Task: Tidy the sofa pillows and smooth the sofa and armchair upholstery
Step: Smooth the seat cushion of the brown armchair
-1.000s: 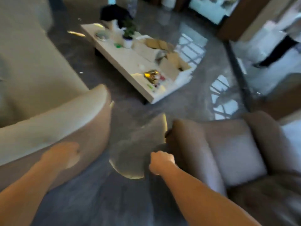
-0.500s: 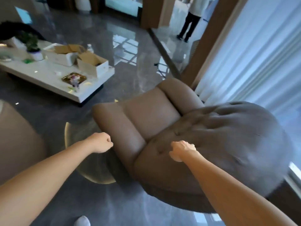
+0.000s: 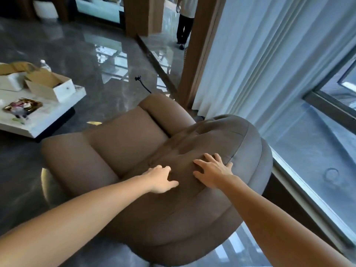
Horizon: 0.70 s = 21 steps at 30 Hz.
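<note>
A brown padded armchair (image 3: 123, 143) fills the middle of the view, seen from behind its rounded backrest. Both my hands lie on the front face of that backrest, just above the seat. My left hand (image 3: 160, 180) rests with fingers loosely spread and slightly curled, palm down on the fabric. My right hand (image 3: 213, 170) lies flat a little to its right, fingers spread wide. Neither hand holds anything. No pillow lies on the armchair and the sofa is out of view.
A low white coffee table (image 3: 38, 120) with open cardboard boxes (image 3: 52, 86) and a gold tray stands at the left. White curtains (image 3: 269, 60) and a window sill run along the right. A person (image 3: 185, 22) stands at the far doorway. Glossy grey floor surrounds the chair.
My view swung from the sofa arm toward the armchair. Both hands were fists in the air; now they are open and pressed onto the backrest.
</note>
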Tool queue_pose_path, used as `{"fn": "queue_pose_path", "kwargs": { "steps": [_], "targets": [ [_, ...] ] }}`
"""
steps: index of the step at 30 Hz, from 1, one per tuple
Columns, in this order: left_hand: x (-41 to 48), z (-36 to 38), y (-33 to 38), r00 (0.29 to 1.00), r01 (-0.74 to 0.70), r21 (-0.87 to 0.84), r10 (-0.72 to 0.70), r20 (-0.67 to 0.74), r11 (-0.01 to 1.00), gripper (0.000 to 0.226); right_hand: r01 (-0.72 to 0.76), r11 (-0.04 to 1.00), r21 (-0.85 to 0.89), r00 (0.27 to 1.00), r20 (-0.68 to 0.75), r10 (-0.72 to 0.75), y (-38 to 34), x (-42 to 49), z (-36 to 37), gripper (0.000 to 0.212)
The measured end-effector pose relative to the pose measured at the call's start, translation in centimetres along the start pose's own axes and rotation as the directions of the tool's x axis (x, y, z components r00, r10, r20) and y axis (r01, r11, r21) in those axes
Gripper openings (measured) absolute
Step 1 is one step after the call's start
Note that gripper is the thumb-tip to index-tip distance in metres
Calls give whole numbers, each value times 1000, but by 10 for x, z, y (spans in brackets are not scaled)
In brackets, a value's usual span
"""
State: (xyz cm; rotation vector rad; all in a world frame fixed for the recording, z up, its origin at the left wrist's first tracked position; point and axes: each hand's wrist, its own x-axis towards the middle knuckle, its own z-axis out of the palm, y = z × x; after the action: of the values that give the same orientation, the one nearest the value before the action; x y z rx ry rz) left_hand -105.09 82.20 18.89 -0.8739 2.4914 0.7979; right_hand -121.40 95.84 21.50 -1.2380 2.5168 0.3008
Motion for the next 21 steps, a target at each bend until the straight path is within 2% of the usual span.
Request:
{"fn": "queue_pose_path", "kwargs": {
  "steps": [2,5,9,21],
  "targets": [
    [31,8,20,996,75,-49,-72,58,996,104,-11,1000,15,1000,-11,11,26,31,-1,60],
    [67,19,41,978,206,-187,-195,78,961,115,-37,998,52,998,-48,40,72,70,-2,71],
    [84,38,52,954,288,-322,-299,17,902,119,36,998,42,994,-105,-31,115,114,-8,77],
    [120,52,139,873,388,-549,-486,-39,740,105,307,948,-88,948,-56,-312,190,203,-36,76]
  ]
}}
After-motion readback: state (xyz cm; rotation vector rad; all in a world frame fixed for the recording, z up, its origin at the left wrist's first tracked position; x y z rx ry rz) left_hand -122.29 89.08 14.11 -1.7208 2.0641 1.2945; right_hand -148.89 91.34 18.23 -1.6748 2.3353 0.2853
